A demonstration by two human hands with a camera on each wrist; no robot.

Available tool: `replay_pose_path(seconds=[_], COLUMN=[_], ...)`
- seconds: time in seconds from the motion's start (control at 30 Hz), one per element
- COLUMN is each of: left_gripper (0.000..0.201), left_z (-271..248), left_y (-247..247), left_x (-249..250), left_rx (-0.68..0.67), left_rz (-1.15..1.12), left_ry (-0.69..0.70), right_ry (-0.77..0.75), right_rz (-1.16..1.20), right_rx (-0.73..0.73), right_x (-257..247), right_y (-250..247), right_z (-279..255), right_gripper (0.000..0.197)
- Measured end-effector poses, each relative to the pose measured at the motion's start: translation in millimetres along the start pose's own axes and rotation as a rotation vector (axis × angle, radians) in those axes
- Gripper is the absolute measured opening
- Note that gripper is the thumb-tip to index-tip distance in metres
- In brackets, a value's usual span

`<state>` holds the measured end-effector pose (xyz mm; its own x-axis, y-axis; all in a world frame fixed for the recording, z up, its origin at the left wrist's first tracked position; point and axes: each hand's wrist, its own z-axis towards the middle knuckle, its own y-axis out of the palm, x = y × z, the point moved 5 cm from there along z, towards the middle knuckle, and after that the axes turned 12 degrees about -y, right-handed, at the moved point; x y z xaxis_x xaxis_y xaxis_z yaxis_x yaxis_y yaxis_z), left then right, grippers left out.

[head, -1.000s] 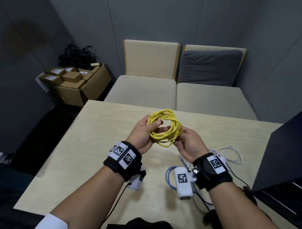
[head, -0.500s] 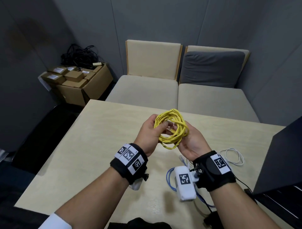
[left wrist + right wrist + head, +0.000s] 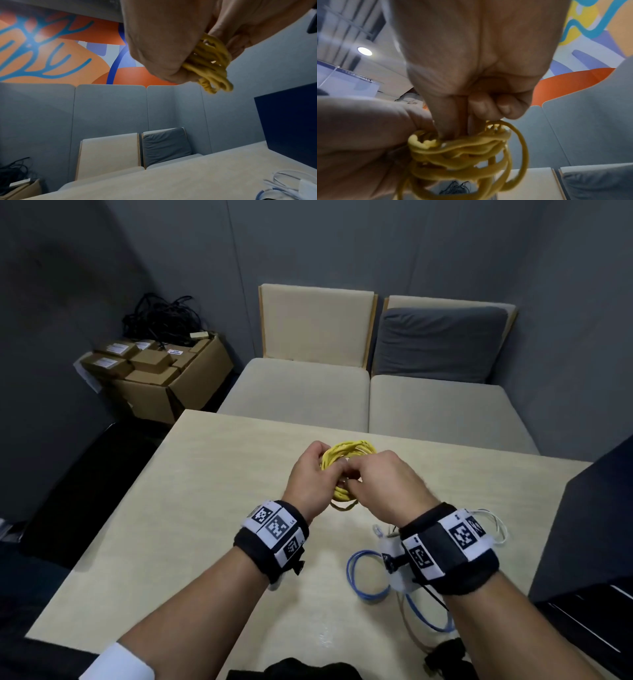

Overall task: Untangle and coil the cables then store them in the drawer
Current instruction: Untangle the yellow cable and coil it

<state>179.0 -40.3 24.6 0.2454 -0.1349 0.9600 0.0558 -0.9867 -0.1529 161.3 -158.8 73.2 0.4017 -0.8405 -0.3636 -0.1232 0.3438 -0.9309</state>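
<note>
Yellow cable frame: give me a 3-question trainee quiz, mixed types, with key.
1. True or false: the yellow cable lies flat on the table, untouched.
2. Multiple choice: which hand grips the yellow coil? A) only the left hand B) only the right hand C) both
3. Fill in: the cable lying on the table below the right wrist, looped, is ____ in colour.

Key
1. False: it is held above the table.
2. C: the wrist views show fingers of both hands curled round the loops.
3. Blue: the blue cable; a white cable lies further right.
</note>
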Motion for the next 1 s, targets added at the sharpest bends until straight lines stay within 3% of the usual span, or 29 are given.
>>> replay_pose_path(seconds=[0.13,0.27,0.33,0.5,0.57,0.7,0.73,0.87,1.0], left_gripper=[0.012,0.017,0.017,0.014,0.014,0.015,0.015,0.015,0.014], left_z=[2,1,3,1,1,6,7,4,2], left_y=[-4,-6,-7,1,0,-9,-11,-11,-9], left_x=[-4,-8,-10,-13,-15,-10,-8,-1,2], left_rx=[-0.034,-0.146,-0.164,-0.177,-0.167,-0.095,-0.077,-0.074,-0.112], left_rz=[0.064,0.04,0.061,0.072,0.074,0.126,0.134,0.106,0.057], left_ry=[0.003,-0.037,-0.063,-0.101,-0.11,-0.086,-0.071,-0.014,0.001], right_ry=[0.001,-0.01,-0.037,-0.014,0.004,0.024,0.053,0.234,0.254], right_rz=[-0.063,0.12,0.122,-0.006,0.021,0.332,0.294,0.246,0.441], right_rx=[-0.08,-0.031,-0.084,-0.18,-0.105,0.414,0.434,0.204,0.223], right_x=[-6,1,-2,0,1,23,33,71,75], right_y=[0,-2,1,14,14,-14,-17,3,16], right_z=[1,-1,-3,-3,-5,-13,-13,-11,-11], right_gripper=[0.019,0.013,0.009,0.023,0.02,0.007,0.009,0.021,0.016])
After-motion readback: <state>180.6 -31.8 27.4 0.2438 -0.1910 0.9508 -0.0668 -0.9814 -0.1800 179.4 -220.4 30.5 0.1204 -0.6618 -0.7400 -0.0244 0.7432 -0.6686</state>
